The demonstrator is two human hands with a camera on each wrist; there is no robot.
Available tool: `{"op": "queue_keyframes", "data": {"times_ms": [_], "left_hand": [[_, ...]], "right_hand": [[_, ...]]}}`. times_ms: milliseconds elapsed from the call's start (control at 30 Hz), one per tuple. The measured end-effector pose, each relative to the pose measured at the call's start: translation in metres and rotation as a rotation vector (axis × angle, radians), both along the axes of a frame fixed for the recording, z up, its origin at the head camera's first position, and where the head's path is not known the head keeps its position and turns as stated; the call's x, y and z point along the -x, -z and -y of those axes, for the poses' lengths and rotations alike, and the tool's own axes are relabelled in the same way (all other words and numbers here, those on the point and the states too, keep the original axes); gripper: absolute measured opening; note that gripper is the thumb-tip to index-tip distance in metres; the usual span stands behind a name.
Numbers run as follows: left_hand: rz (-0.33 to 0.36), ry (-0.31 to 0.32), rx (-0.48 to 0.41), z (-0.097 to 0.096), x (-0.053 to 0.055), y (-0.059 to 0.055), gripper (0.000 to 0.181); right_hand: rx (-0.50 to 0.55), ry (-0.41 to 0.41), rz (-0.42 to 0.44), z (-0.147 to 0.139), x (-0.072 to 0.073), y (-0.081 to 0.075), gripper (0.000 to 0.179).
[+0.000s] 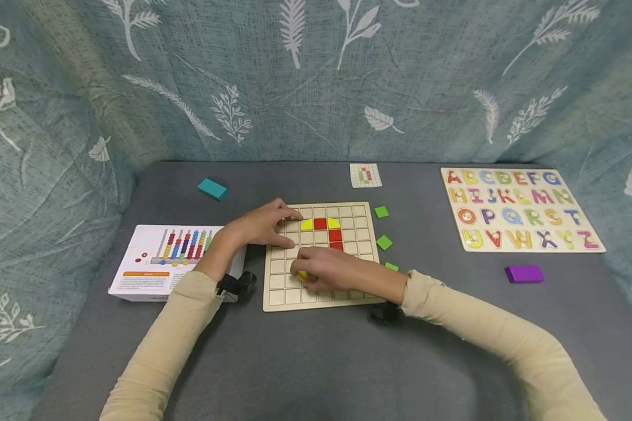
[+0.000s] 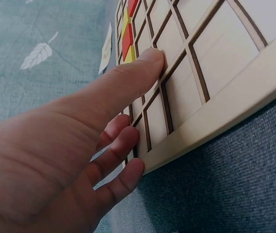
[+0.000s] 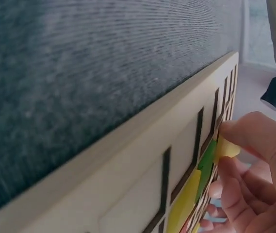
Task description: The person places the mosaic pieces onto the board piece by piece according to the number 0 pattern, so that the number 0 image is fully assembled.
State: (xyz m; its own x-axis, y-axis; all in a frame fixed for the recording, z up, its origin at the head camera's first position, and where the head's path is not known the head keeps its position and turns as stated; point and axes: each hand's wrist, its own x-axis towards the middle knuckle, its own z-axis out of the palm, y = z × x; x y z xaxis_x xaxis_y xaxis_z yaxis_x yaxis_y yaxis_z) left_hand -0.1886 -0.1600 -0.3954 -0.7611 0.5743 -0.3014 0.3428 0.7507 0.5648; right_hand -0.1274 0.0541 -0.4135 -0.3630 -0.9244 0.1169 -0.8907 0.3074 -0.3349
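A square wooden grid board (image 1: pixel 271 298) lies on the table. My right hand (image 1: pixel 329 269) pinches a yellow tile (image 3: pixel 226 148) between thumb and fingers over its lower left part. Beside that tile, the right wrist view shows a green tile (image 3: pixel 205 164) and another yellow tile (image 3: pixel 185 199) on the board; my hand hides these in the head view. Toward the board's top, two rounded yellow tiles (image 1: pixel 334 223) flank a red tile (image 1: pixel 320 224), with two more red tiles (image 1: pixel 335 235) below on the right. My left hand (image 1: pixel 263 225) rests on the board's left edge, its thumb (image 2: pixel 150 60) over the cells.
Loose green tiles (image 1: pixel 384 242) lie right of the board. Behind it is a pattern card (image 1: pixel 366 175). A white box with abacus pictures (image 1: pixel 153 257) sits left, a teal block (image 1: pixel 212 189) beyond it. At right are an alphabet puzzle (image 1: pixel 524 210) and a purple block (image 1: pixel 524 274).
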Motion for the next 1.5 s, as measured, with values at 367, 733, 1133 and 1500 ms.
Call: {"op": "queue_keyframes", "data": {"times_ms": [367, 733, 1133, 1500], "left_hand": [[-0.005, -0.006, 0.001, -0.001, 0.0, 0.0, 0.062], [0.002, -0.008, 0.007, 0.0, 0.0, 0.001, 0.062], [0.004, -0.008, -0.003, -0.002, 0.0, 0.001, 0.061], [-0.003, -0.002, 0.015, -0.002, 0.0, 0.003, 0.062]], "right_hand": [[-0.03, -0.024, -0.03, -0.001, -0.003, -0.005, 0.01], [-0.056, 0.011, -0.033, -0.007, -0.007, -0.009, 0.01], [-0.1, 0.009, -0.076, -0.01, -0.007, -0.009, 0.006], [0.001, 0.048, -0.281, -0.024, -0.023, -0.023, 0.009]]}}
